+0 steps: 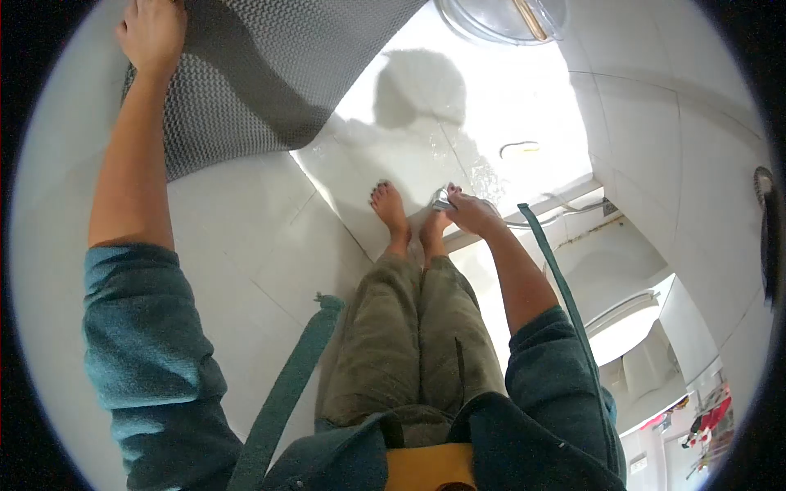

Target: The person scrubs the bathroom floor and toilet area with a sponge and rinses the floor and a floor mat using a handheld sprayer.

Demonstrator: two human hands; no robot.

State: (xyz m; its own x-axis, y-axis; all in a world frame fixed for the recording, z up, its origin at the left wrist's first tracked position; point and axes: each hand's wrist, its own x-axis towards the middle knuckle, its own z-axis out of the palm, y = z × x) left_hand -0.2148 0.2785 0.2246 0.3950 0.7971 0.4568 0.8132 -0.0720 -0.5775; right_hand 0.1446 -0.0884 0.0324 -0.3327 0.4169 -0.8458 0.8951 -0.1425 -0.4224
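At the upper left my left hand is closed on the edge of a grey textured mat. The mat hangs in a curve from there, and its upper part runs out of the frame. My right hand is wrapped round a chrome hand sprayer, whose head points toward the floor in front of my feet. From that hand a thin silvery hose leads right to the wall. Wet spots glisten on the white tiled floor beyond the sprayer.
My bare feet stand on the tiles. A clear round basin with a brownish handle in it stands at the top. On the right are a toilet, the tiled wall and a dark brush-like object. A green strap dangles before me.
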